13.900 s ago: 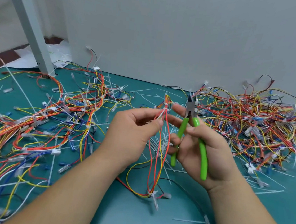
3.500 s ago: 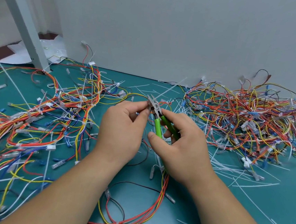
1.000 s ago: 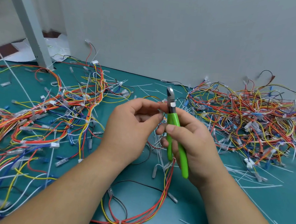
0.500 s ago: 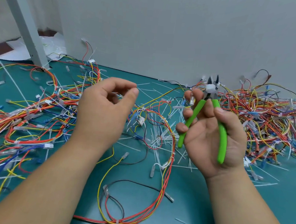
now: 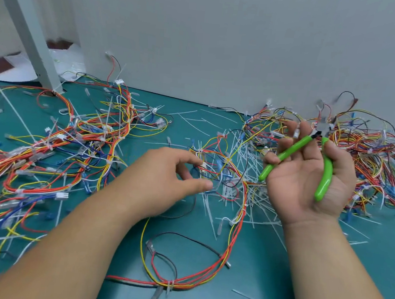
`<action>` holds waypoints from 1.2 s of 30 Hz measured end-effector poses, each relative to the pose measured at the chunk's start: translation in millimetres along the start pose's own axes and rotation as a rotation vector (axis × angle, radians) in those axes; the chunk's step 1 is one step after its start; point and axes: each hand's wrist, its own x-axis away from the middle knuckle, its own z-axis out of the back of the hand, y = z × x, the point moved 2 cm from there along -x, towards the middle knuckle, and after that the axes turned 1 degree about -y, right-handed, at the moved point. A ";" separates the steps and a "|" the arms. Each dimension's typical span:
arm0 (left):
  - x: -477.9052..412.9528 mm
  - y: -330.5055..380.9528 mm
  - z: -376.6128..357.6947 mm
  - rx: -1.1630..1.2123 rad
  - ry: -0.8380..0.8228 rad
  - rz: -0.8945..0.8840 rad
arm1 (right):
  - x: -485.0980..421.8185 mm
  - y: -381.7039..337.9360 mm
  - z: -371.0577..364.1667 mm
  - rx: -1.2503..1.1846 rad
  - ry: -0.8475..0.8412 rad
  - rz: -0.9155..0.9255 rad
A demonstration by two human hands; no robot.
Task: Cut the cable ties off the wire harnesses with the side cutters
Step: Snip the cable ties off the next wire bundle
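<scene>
Wire harness (image 5: 234, 235) lies looped on the green mat (image 5: 264, 276), near centre: thin, limp, light insulated wires. We judge it best pinched beside the stiff white cable tie (image 5: 170, 286). Beyond, our left hand (image 5: 169, 180) hovers spread, empty. Right hand (image 5: 306, 181) curls round the side cutters (image 5: 326, 171), smooth green handles apart.

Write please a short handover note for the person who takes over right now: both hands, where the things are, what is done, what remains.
Left hand: open, over the middle wire harness, gripping nothing.
Right hand: palm up, holds the side cutters raised, not at a tie.
Done: many cut ties litter the green mat.
Left: at least one cable tie on this harness's near end; the left pile also shows ties.
</scene>
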 end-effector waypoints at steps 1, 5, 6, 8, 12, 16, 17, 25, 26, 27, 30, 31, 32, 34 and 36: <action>0.3 0.0 -1.6 -0.022 -0.034 -0.011 | -0.4 0.1 0.4 0.006 0.007 -0.001; 0.2 -0.4 -1.8 -0.079 -0.026 -0.035 | 0.0 2.1 0.2 0.005 -0.010 -0.012; -0.4 -0.4 -1.3 -0.077 0.008 -0.044 | 0.2 2.5 -0.2 0.006 -0.017 -0.017; -1.7 0.5 -0.2 -0.044 0.109 -0.058 | 0.6 3.4 -0.9 0.016 -0.032 -0.035; -4.6 0.3 4.3 0.224 0.303 -0.026 | 3.6 9.4 -5.9 0.058 -0.093 -0.092; -5.5 2.2 7.3 0.370 0.422 -0.041 | 9.7 20.5 -15.6 0.132 -0.193 -0.164; -5.5 4.1 7.4 0.408 0.433 -0.059 | 11.6 23.3 -18.2 0.129 -0.238 -0.191; -0.3 17.8 6.1 0.597 0.392 -0.140 | 27.6 52.6 -24.6 0.205 -0.437 -0.509; 0.7 19.5 5.1 0.606 0.374 -0.147 | 27.3 54.4 -24.0 0.172 -0.439 -0.545; 1.3 21.4 3.9 0.622 0.350 -0.152 | 26.5 55.4 -23.1 0.135 -0.438 -0.571; 3.1 25.2 0.0 0.644 0.253 -0.178 | 23.4 55.5 -19.0 0.014 -0.461 -0.603; 2.9 24.7 -1.5 0.621 0.222 -0.184 | 22.6 55.1 -17.4 -0.005 -0.466 -0.597; 2.9 23.7 -2.8 0.577 0.202 -0.183 | 21.8 54.9 -16.0 -0.010 -0.463 -0.584; 2.4 20.8 -3.4 0.488 0.230 -0.170 | 20.4 53.2 -14.6 -0.007 -0.447 -0.546; 1.1 19.1 -0.5 0.463 0.331 -0.148 | 19.2 49.9 -14.0 -0.015 -0.434 -0.492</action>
